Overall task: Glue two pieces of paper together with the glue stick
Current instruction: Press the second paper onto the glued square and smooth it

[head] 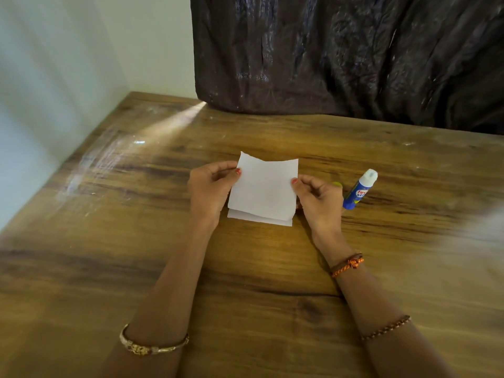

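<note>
The left hand (208, 190) pinches the left edge of the upper white paper square (264, 186) between thumb and curled fingers, and the right hand (317, 200) pinches its right edge in the same way, thumb on top. Held at both sides like this, the sheet hangs slightly bowed above a second white paper piece (259, 217), which lies flat on the brown wood-grain counter (136, 241) and shows only as a strip along the near side. The two-sided grip looks meant to keep the top sheet taut and level so its edges can be lined up with the sheet beneath before it is laid down; the far corners of the upper sheet curl up a little, which suggests light, thin paper that would skew easily if held from one side only.

The blue-and-white plastic glue stick (359, 190) lies on its side on the counter just beside the right hand, its pale end pointing away from the person, apart from both sheets. A small yellow object (337, 184), perhaps its cap, peeks out behind the right hand's knuckles; too little shows to be sure. Lying within easy reach of the right hand, the stick seems parked rather than in use. Whether glue is already on the lower sheet cannot be told.

A dark crinkled plastic sheet (341, 55) hangs behind the counter's far edge.
</note>
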